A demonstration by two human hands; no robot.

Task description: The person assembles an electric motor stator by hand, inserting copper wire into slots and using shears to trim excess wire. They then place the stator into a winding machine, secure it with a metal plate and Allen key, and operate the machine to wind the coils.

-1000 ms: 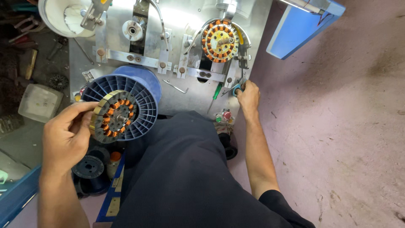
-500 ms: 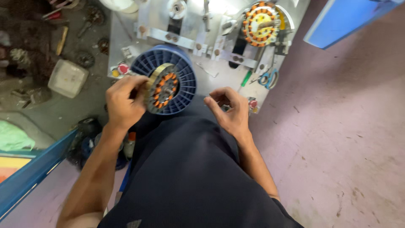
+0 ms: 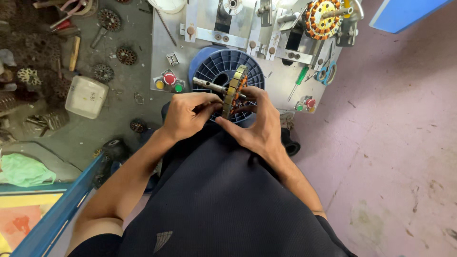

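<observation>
Over the blue spool (image 3: 216,66), the right hand (image 3: 259,124) has now joined the left hand (image 3: 183,114), both sets of fingers clamped on the wound stator (image 3: 234,90), turned edge-on for close handling.

To my left, on the grimy floor, sits a white box (image 3: 86,96), squarish with rounded corners, dark marks on its lid too small to read. Lower left, past the blue rail (image 3: 62,209), lies a crumpled green bag (image 3: 24,170), and just below it a flat sheet (image 3: 21,219) in yellow and orange-red. I see no screens or signs.
</observation>
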